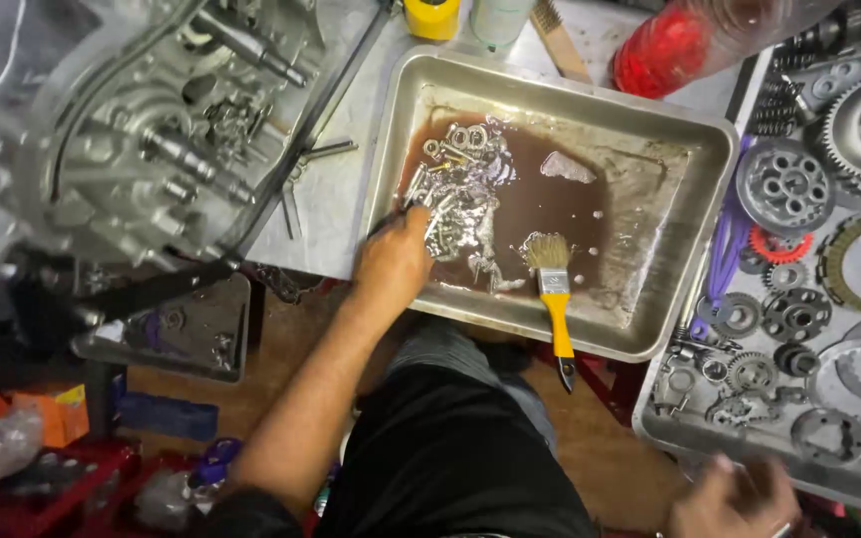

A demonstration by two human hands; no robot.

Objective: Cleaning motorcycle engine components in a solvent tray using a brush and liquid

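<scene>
Currently the left hand point(392, 261) reaches into the metal tray point(510, 329), fingers down among small fasteners point(460, 194) soaking in brown fluid; its grip cannot be told. Right hand point(734, 498), blurred below the tray, holds nothing discernible. Paintbrush point(553, 289) rests unused; fasteners remain unwashed.

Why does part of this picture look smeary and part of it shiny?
In the head view, the right hand at the bottom edge is motion-blurred, and the engine casing at left looks soft and stretched near the corner; glare glints off the wet bolts and brown liquid in the metal tray, near the left hand.
</scene>
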